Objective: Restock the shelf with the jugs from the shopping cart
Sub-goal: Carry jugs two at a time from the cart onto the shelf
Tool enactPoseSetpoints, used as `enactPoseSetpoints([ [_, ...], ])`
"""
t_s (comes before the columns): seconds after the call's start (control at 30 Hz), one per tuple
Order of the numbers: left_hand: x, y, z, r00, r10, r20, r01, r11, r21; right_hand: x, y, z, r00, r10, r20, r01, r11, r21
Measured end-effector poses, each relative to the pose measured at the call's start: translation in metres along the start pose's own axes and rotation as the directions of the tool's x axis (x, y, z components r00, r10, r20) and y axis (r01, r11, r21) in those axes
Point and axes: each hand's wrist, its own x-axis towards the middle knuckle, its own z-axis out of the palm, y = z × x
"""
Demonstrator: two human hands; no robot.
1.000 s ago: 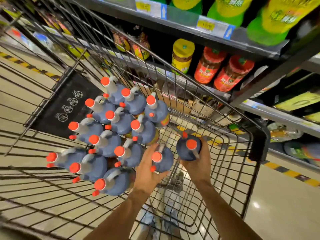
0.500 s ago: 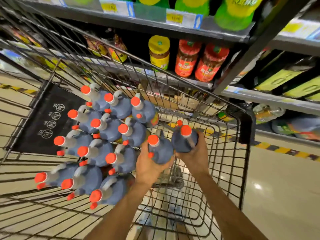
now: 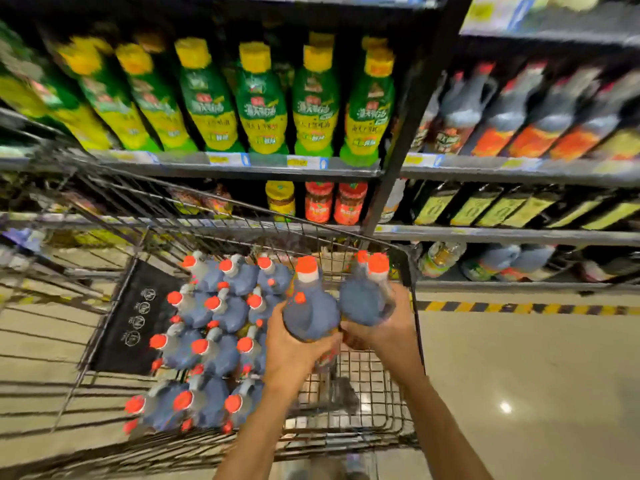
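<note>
My left hand (image 3: 294, 351) grips a dark jug with an orange cap (image 3: 310, 306), held up above the wire shopping cart (image 3: 414, 306). Beside it my right hand (image 3: 384, 330) grips a second jug of the same kind (image 3: 363, 299), near the cart's right rim. The two jugs are side by side and nearly touch. Several more orange-capped jugs (image 3: 214, 341) stand packed in the cart's left half. On the right-hand shelf (image 3: 519, 164) stands a row of matching jugs (image 3: 512, 112) with orange labels.
Green bottles with yellow caps (image 3: 256, 102) fill the shelf straight ahead, above jars with red lids (image 3: 332, 202). A dark upright post (image 3: 405, 123) divides the shelf bays. Dark boxes (image 3: 485, 206) sit below the jug row. A yellow-black floor stripe (image 3: 519, 308) runs along the shelf base.
Both hands have lifted their jugs up out of the cart's right half. The view has tilted upward, showing the higher shelves and the jug row on the right.
</note>
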Motion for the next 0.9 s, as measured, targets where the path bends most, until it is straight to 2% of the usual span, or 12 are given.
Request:
enactPoseSetpoints([
  [0.07, -0.02, 0.031, -0.008, 0.997, 0.071, 0.017, -0.071, 0.997, -0.026, -0.021, -0.032, -0.01, 0.999, -0.032, -0.022, 0.032, 0.999, -0.002],
  [0.17, -0.046, 0.072, -0.018, 0.986, 0.155, 0.062, -0.151, 0.986, -0.063, -0.053, -0.068, -0.027, 0.985, 0.047, -0.167, -0.011, 0.978, 0.209],
  [0.23, -0.062, 0.1, -0.023, 0.971, 0.213, 0.106, -0.201, 0.973, -0.11, -0.069, -0.1, -0.041, 0.968, -0.03, -0.248, 0.075, 0.982, 0.174],
  [0.33, -0.081, 0.134, -0.029, 0.943, 0.303, 0.136, -0.286, 0.949, -0.13, -0.084, -0.136, -0.062, 0.961, -0.051, -0.271, 0.108, 0.973, 0.202],
  [0.5, -0.105, 0.18, -0.026, 0.895, 0.403, 0.19, -0.373, 0.911, -0.174, -0.114, -0.168, -0.096, 0.933, -0.096, -0.345, 0.149, 0.981, 0.128],
  [0.73, -0.131, 0.227, 0.005, 0.829, 0.465, 0.311, -0.432, 0.885, -0.174, -0.139, -0.191, -0.148, 0.872, -0.112, -0.477, 0.169, 0.983, 0.077],
  [0.9, -0.16, 0.26, 0.042, 0.805, 0.491, 0.333, -0.456, 0.871, -0.182, -0.152, -0.193, -0.201, 0.808, -0.09, -0.582, 0.155, 0.986, 0.064],
])
